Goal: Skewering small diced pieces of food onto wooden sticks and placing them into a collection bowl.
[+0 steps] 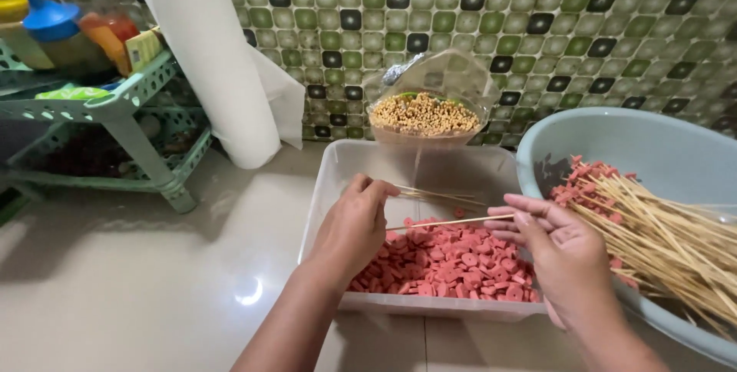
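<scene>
A clear plastic tub point(330, 180) sits on the floor, sausage slices point(453, 261) heaped in its near half. Behind it, against the tiled wall point(537, 26), stands a bag of grains point(424, 115). To its right, touching, is a basin point(652, 142) with loaded skewers point(660, 241) lying in it. Left of the tub hangs a paper roll point(207, 65), and further left stands a rack point(115, 111) bearing bottles point(54, 26). Both hands, the left hand point(355, 226) and right hand point(564, 253), hover over the tub, a skewer point(453, 222) between them.

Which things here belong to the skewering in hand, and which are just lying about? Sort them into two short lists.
In use: left hand; right hand; bamboo skewer; clear tub of pink sausage slices; grey basin of finished skewers.

Lying about: paper towel roll; green plastic rack; bottles; bag of yellow grains.
</scene>
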